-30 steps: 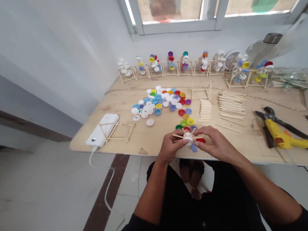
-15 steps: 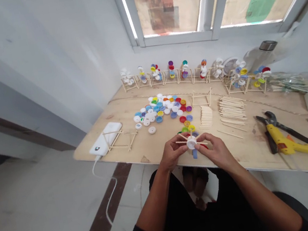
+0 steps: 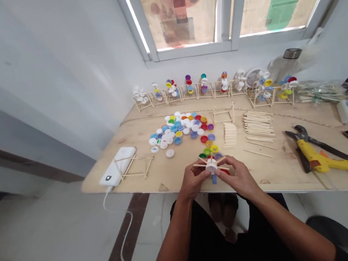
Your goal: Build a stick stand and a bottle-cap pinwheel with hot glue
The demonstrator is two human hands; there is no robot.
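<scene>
Between my hands is a white bottle-cap hub point(image 3: 211, 167) with several thin wooden sticks radiating from it. My left hand point(image 3: 193, 180) pinches it from the left, and my right hand point(image 3: 238, 177) grips it from the right with thumb and fingers. Below the hub, a blue strip point(image 3: 214, 179) shows at the table's front edge; I cannot tell whether it is attached. A red cap point(image 3: 225, 171) shows close to my right fingers. Just beyond my hands lie loose coloured caps, among them a yellow cap point(image 3: 214, 148) and a green one point(image 3: 202, 156).
A pile of bottle caps point(image 3: 179, 129) spreads over the middle of the wooden table. Stick bundles point(image 3: 258, 126) lie to the right, beside pliers point(image 3: 316, 142) and a yellow glue gun point(image 3: 321, 159). At left a stick frame point(image 3: 136, 167) touches a white power bank point(image 3: 118, 166). Finished-looking cap wheels point(image 3: 189, 85) line the wall.
The camera view has shifted slightly. Both hands still hold the hub, which now appears tipped a little, its stick spokes seen at a somewhat different angle.
</scene>
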